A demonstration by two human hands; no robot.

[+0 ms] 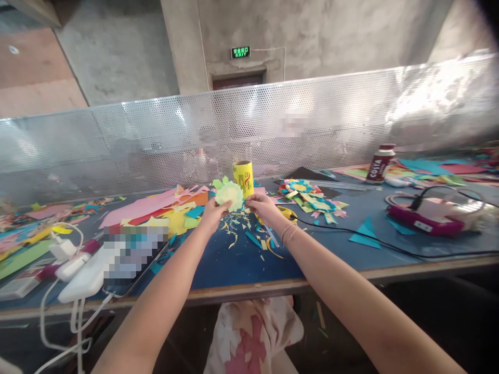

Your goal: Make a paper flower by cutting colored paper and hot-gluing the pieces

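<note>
My left hand [219, 212] pinches a pale green and yellow paper flower [227, 194] by its lower right edge, above the scrap-strewn table. Level with it, to the right, my right hand [262, 206] has thumb and forefinger pressed together; whatever is between them is too small to make out. A yellow printed cylinder [244, 176] stands upright just behind both hands. Part of a yellow tool [287, 213] shows beside my right wrist, with a black cord near it. Layered, multicoloured paper flowers [298, 187] lie to the right, beyond my right hand.
Pink paper sheets [136, 209] and cuttings spread leftward. A phone [134, 262] with cables lies near the front left edge, beside a white power bank [91, 267]. At right are a purple power strip [427, 221] and a Costa bottle [381, 163]. A perforated metal screen [163, 135] stands behind.
</note>
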